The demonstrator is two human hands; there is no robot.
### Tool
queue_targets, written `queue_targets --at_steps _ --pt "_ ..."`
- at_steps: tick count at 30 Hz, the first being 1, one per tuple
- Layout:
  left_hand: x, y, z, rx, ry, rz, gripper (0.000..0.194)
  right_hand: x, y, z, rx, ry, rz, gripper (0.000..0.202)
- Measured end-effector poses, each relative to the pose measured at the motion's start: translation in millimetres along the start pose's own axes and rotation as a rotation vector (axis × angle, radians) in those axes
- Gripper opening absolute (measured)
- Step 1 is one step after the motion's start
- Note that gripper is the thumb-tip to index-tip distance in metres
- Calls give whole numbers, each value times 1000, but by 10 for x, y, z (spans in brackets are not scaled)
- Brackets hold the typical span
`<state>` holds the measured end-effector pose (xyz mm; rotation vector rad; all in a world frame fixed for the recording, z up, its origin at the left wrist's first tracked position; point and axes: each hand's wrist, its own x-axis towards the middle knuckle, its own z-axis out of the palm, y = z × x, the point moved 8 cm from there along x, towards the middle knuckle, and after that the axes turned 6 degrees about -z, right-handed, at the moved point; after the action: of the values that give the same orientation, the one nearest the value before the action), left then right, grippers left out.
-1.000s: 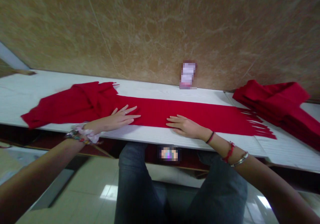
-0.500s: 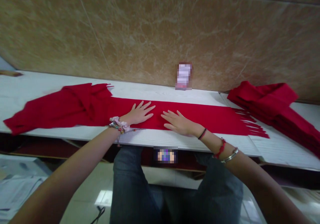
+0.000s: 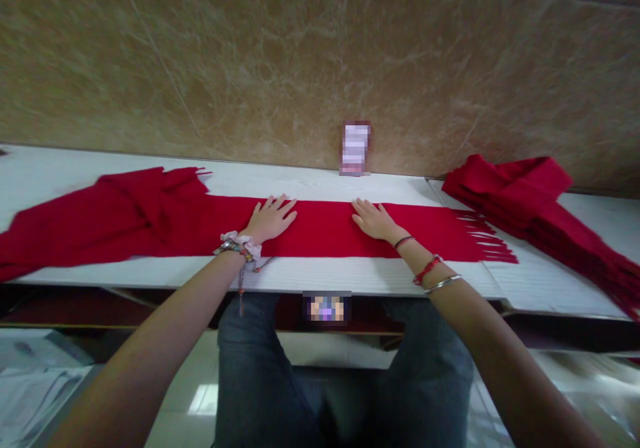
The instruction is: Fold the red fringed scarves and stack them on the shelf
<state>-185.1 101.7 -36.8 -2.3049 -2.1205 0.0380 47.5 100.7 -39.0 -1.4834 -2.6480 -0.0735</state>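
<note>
A red fringed scarf (image 3: pixel 320 231) lies stretched along the white table, its fringe at the right end and a loosely bunched part at the left. My left hand (image 3: pixel 270 220) rests palm down on the scarf left of centre, fingers spread. My right hand (image 3: pixel 375 221) lies flat on it farther right, fingers extended toward the scarf's far edge. A smooth strip of scarf shows between the two hands. Neither hand grasps anything.
Several folded red scarves (image 3: pixel 525 201) are piled at the right. The white table (image 3: pixel 280 180) meets a brown marbled wall (image 3: pixel 270 68). A blurred-out phone-like object (image 3: pixel 355 148) leans against the wall. Papers (image 3: pixel 40 395) sit low at the left, below the table.
My right hand has moved right and slightly away from me over the scarf, widening the gap between my hands. My left hand stays on the scarf. The view has shifted a little.
</note>
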Motion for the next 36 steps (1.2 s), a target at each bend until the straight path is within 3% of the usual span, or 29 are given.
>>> queue_targets --at_steps 4,7,10,12,14,16,20,22,25,27,33,36 --pt "29 -54 -2 18 13 20 55 -442 865 1 -71 -18 148 47" --pt "50 -126 25 5 13 29 56 -779 1345 -28 -81 -20 239 46" --pt "56 -196 52 2 2 31 57 -999 1606 -79 -83 1 296 47" --pt "63 -219 46 7 -9 28 57 -1016 1646 -123 -81 18 309 48" --pt "83 -202 29 22 -43 17 58 -914 1552 -183 -79 35 303 50" --pt "118 -109 -21 48 -61 24 57 -711 1284 -252 -74 56 254 53" --pt "182 245 -176 -11 39 57 56 -256 273 -312 -36 109 -46 55" --pt "182 386 -150 -54 47 49 57 -148 -134 -237 -9 84 -133 56" --pt "154 466 -31 -49 12 31 56 -182 -281 -81 4 15 -141 55" --pt "139 452 9 -49 7 20 57 -314 -53 -27 -8 -4 -78 55" --pt "151 422 -7 -63 13 26 58 -963 1182 -58 -52 5 222 49" --pt "157 428 -4 -67 12 26 58 -1254 1597 -114 -54 8 330 48"
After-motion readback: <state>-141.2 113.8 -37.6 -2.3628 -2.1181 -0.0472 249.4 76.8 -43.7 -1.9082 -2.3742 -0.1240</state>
